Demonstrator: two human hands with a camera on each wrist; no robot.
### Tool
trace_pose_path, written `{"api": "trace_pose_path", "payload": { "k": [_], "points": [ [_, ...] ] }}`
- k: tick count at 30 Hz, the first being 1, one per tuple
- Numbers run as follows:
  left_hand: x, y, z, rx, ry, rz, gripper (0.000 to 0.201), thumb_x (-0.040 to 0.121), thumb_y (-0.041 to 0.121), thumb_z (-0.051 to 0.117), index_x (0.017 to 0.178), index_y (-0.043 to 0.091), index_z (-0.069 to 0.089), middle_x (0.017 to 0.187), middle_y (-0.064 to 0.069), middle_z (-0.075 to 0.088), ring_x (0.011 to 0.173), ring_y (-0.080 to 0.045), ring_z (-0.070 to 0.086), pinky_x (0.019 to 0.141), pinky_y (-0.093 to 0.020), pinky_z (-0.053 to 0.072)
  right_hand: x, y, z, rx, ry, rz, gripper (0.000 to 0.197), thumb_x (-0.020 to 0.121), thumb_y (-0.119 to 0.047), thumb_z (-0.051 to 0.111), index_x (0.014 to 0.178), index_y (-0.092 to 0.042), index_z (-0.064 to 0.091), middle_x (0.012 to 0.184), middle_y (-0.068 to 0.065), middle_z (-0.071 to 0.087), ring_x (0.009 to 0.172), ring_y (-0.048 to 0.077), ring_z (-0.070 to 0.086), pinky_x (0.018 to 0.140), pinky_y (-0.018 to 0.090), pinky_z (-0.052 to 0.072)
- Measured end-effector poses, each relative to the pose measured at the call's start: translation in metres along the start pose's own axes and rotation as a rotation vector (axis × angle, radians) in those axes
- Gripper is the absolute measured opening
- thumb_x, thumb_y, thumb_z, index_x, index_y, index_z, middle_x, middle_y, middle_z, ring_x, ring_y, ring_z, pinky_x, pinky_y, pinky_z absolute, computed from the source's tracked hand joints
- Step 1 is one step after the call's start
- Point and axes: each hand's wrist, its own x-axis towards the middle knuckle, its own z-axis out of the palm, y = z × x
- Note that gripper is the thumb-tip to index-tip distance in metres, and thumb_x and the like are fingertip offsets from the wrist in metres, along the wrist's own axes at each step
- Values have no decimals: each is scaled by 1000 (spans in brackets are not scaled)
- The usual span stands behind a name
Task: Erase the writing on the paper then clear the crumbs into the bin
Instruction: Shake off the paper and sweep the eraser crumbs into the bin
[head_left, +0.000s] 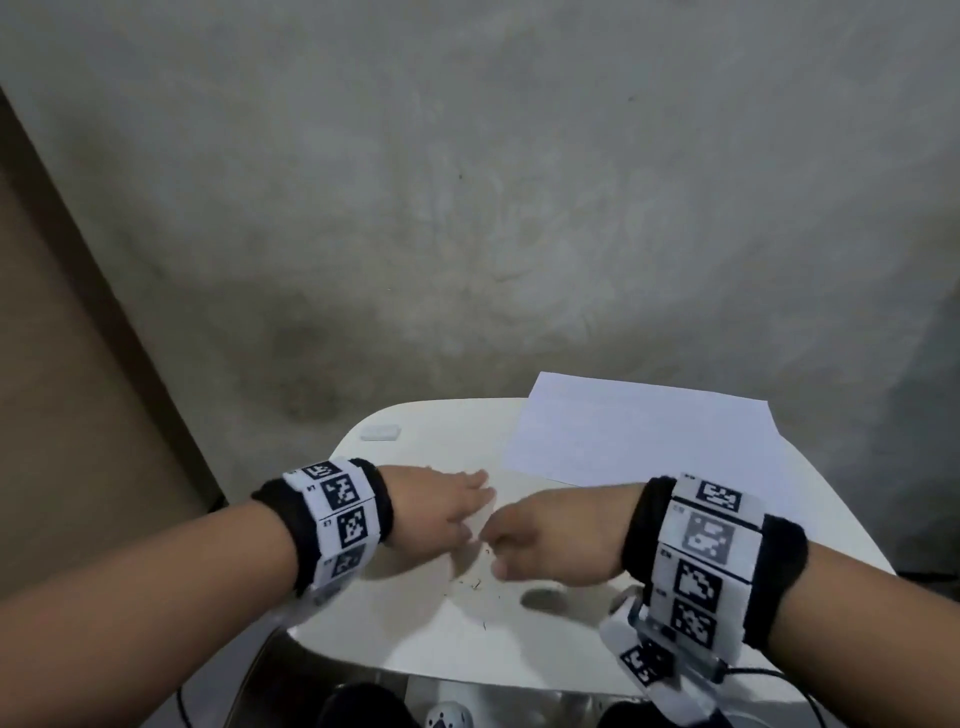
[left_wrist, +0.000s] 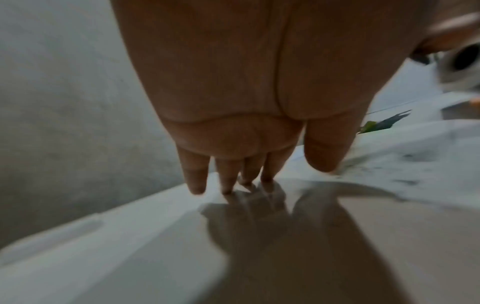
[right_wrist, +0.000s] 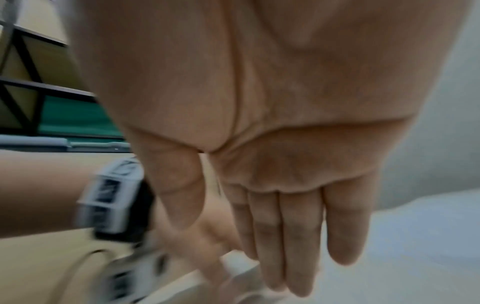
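Note:
A blank white sheet of paper (head_left: 644, 434) lies at the far right of the small white table (head_left: 410, 639), overhanging its far edge. A white eraser (head_left: 381, 432) sits near the far left corner. Dark eraser crumbs (head_left: 475, 584) are scattered on the table near the front. My left hand (head_left: 447, 506) lies flat, straight fingers (left_wrist: 228, 181) touching the tabletop. My right hand (head_left: 524, 535) faces it from the right, fingers (right_wrist: 285, 236) straight and together, nearly touching the left fingers. Neither hand holds anything. No bin shows in any view.
A grey concrete floor (head_left: 467, 208) surrounds the table. A brown panel (head_left: 62, 364) stands at the left. Dark shapes and a cable (head_left: 779, 675) show below the table's near edge. The left wrist view shows a green and dark object (left_wrist: 381, 124) beyond the table.

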Motion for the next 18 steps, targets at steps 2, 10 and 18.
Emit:
{"api": "trace_pose_path", "payload": {
  "k": [2,10,18],
  "points": [
    [-7,1,2,-131,-53,94,42,99,24,46,141,28,51,158,7,33,138,-16,39,114,-36,31,5,13,-12,-18,142,82,39,99,-37,41,130,-16,51,130,1,56,120,21,51,99,32,38],
    [-7,-16,-6,-132,212,-55,51,105,26,39,154,26,29,161,6,28,146,-13,28,117,-26,19,14,-1,15,-19,-8,35,55,95,-42,46,144,-20,30,141,2,45,118,15,47,102,33,37],
    [-44,12,27,-27,130,120,61,104,52,20,158,29,2,165,13,1,151,-6,0,123,-38,3,-107,45,54,136,311,435,78,86,-71,27,151,-32,10,156,-20,16,144,-1,14,108,14,14]
  ]
}}
